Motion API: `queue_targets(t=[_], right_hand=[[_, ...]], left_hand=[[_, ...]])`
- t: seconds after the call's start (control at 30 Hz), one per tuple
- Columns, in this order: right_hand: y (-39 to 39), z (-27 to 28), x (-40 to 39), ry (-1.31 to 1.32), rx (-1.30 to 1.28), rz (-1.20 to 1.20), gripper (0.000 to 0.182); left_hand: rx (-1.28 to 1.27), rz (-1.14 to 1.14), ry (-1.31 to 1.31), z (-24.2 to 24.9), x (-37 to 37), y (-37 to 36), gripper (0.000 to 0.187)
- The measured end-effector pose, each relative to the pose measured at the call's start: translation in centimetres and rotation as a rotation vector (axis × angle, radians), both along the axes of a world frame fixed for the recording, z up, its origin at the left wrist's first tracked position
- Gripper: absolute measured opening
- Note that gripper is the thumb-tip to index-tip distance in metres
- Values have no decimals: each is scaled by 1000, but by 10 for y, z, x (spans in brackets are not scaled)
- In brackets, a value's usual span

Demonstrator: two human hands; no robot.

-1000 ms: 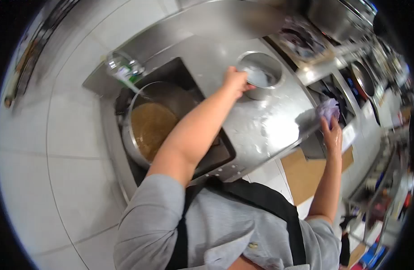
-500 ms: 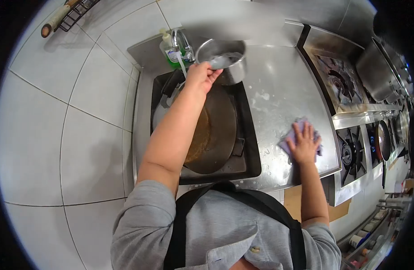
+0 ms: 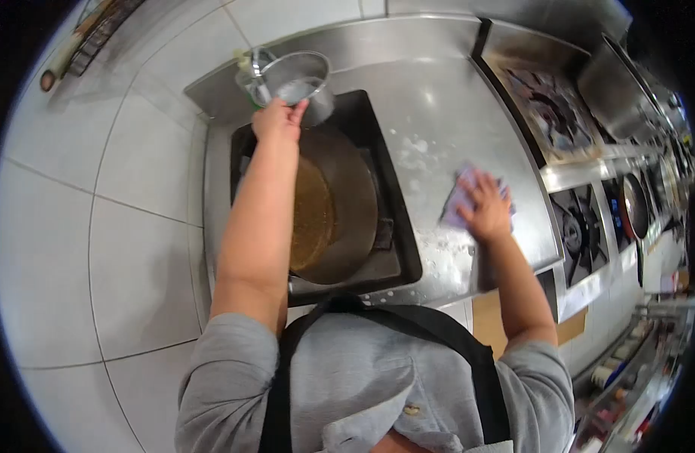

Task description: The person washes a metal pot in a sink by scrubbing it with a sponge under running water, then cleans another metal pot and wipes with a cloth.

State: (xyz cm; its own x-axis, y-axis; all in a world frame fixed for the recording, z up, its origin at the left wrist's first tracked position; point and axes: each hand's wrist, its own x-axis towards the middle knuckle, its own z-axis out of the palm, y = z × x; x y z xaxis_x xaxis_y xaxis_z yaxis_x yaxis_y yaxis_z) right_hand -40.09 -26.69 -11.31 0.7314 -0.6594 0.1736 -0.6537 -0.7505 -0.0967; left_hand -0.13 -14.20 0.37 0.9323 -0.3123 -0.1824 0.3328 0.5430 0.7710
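Observation:
My left hand (image 3: 279, 121) grips the near rim of a round metal pot (image 3: 317, 107), which is over the back of the sink beside the faucet (image 3: 261, 59). Something clear shows inside the pot, too blurred to name. Below it, a large dark pan (image 3: 355, 204) with brown liquid lies in the black-edged sink (image 3: 412, 260), partly hidden by my left forearm. My right hand (image 3: 485, 208) lies with fingers spread on a purple cloth (image 3: 455, 205), flat on the steel counter (image 3: 393, 60).
A soap bottle (image 3: 243, 75) stands behind the faucet. Gas burners (image 3: 555, 113) and a large steel pot (image 3: 615, 94) are at the right, with a frying pan (image 3: 633, 205) farther off. White wet marks dot the counter.
The pot has moved left with my left hand, from the counter side toward the faucet and over the sink. My right hand and the cloth have shifted slightly. The camera view has shifted too.

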Motion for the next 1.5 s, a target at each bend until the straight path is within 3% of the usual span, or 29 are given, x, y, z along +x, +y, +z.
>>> queue_targets(t=[0.03, 0.13, 0.2, 0.23, 0.3, 0.33, 0.43, 0.5, 0.57, 0.6, 0.67, 0.7, 0.73, 0.77, 0.83, 0.9, 0.97, 1.07, 1.2, 1.27, 1.3, 1.37, 1.4, 1.5], right_hand=[[-22, -2, -7, -12, -28, -167, 57], [-70, -2, -14, -1, -22, -546, 62], [-70, -11, 10, 37, -20, -663, 71], [-52, 0, 25, 49, 55, -594, 78], [-11, 1, 58, 37, 69, -353, 77], [17, 16, 73, 86, 66, -250, 73], [73, -19, 109, -105, 71, -34, 60], [97, -16, 113, -20, 53, 166, 53], [106, -4, 101, -203, 252, 324, 49], [106, 3, 93, -200, 244, 307, 49], [102, 21, 65, -596, 527, 141, 49], [86, 34, 43, -611, 679, 102, 50], [65, 32, 19, -664, 637, -3, 47], [58, 75, -7, -618, 938, -255, 45], [0, 40, -67, -598, 903, -525, 50], [-15, 0, -111, -6, 160, -615, 62], [-3, -25, -109, -12, 145, -592, 70], [71, -39, -60, -108, 128, -348, 68], [176, -5, 6, -81, 275, 96, 67], [196, -4, 22, -86, 303, 391, 65], [202, 0, 32, -82, 309, 396, 65], [216, 5, 53, -125, 377, 762, 59], [225, 4, 66, -126, 383, 770, 59], [258, -4, 109, -211, 370, 1107, 54]], left_hand=[[-31, -47, 44, -10, 13, 1, 27], [-5, -62, -13, -15, 15, 5, 21], [36, -83, -72, -7, 3, 5, 19], [65, -65, -98, -5, -2, 4, 17], [57, -80, -92, -15, 9, 3, 14], [60, -98, -104, -16, 11, 5, 12], [83, -124, -90, -15, 10, 6, 9], [72, -142, -85, -15, 10, 7, 10], [100, -204, -73, -18, 15, 11, 5], [116, -226, -75, -16, 12, 14, 4], [128, -249, -70, -14, 8, 18, 4], [141, -300, -69, -15, 9, 22, 5], [157, -348, -66, -18, 9, 27, 7], [160, -347, -60, -19, 7, 33, 7], [186, -450, -84, -22, -4, 41, 9], [185, -480, -74, -26, -21, 51, 10], [251, -491, -65, -29, -36, 62, 11], [286, -560, -53, -32, -56, 89, 14], [342, -566, -35, -30, -77, 120, 19], [320, -594, -21, -29, -80, 135, 20], [323, -589, -15, -27, -82, 141, 20], [314, -620, -45, -19, -87, 155, 20], [319, -612, -42, -14, -90, 162, 20], [328, -581, -41, -1, -100, 182, 20]])
